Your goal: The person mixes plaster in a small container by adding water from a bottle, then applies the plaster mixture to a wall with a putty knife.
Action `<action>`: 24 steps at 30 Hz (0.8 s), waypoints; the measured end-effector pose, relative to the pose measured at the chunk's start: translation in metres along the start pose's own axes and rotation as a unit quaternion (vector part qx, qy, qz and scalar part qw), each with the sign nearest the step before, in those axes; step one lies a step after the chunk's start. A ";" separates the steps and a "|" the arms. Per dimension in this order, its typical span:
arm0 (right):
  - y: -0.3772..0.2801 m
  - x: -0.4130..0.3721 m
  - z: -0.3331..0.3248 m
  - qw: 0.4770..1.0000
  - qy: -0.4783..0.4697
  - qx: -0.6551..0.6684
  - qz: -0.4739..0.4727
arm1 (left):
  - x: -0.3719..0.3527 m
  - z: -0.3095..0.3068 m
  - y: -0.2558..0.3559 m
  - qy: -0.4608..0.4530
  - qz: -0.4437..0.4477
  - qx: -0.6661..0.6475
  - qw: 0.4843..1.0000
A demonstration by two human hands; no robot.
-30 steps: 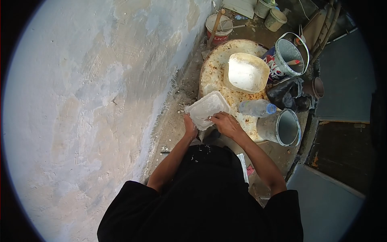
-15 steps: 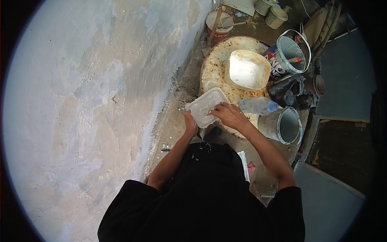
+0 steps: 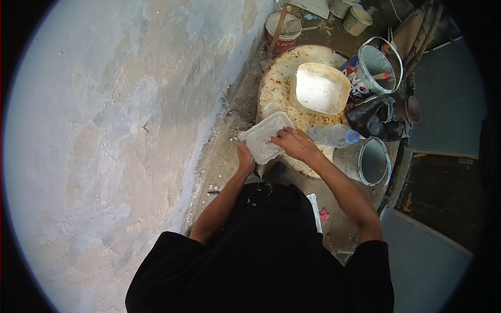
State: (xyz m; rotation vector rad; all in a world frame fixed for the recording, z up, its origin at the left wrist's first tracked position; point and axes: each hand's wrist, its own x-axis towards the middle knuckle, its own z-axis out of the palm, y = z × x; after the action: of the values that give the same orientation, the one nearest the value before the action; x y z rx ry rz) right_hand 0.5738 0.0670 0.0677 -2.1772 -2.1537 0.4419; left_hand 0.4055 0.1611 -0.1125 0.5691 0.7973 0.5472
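A shallow white plastic tub (image 3: 263, 136), its inside coated with whitish residue, is held tilted over the near edge of the round table. My left hand (image 3: 246, 158) is closed on the tub's lower left side. My right hand (image 3: 296, 144) reaches over the tub's right side with bent fingers, the fingertips at its inner surface. Whatever those fingers pinch, if anything, is too small to make out. Just right of that hand lies a clear plastic bottle (image 3: 330, 135) with a blue cap. A larger cream tub (image 3: 298, 101) with white material inside sits farther back.
The stained round table (image 3: 272, 86) stands beside a patchy plastered wall (image 3: 130, 130). Along its right side are a paint bucket (image 3: 356, 73) holding a red-tipped tool, a black plastic bag (image 3: 368, 119) and a grey bucket (image 3: 350, 160). A red-and-white bucket (image 3: 284, 44) stands behind.
My right hand has shifted slightly up along the tub, its fingertips now nearer the far right corner. My left hand keeps its grip on the tub.
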 end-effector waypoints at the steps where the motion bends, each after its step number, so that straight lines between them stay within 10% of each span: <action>1: -0.004 -0.002 0.007 1.000 -0.014 -0.005 -0.007 | 0.006 -0.009 -0.006 0.001 -0.002 -0.001 1.000; 24: 0.004 -0.003 0.008 0.999 0.019 0.032 0.014 | 0.004 -0.009 -0.008 0.015 0.022 0.000 1.000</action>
State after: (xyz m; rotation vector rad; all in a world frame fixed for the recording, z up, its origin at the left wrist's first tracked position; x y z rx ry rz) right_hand 0.5757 0.0624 0.0597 -2.1663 -2.0633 0.4588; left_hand 0.4027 0.1602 -0.1255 0.5799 0.8147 0.5981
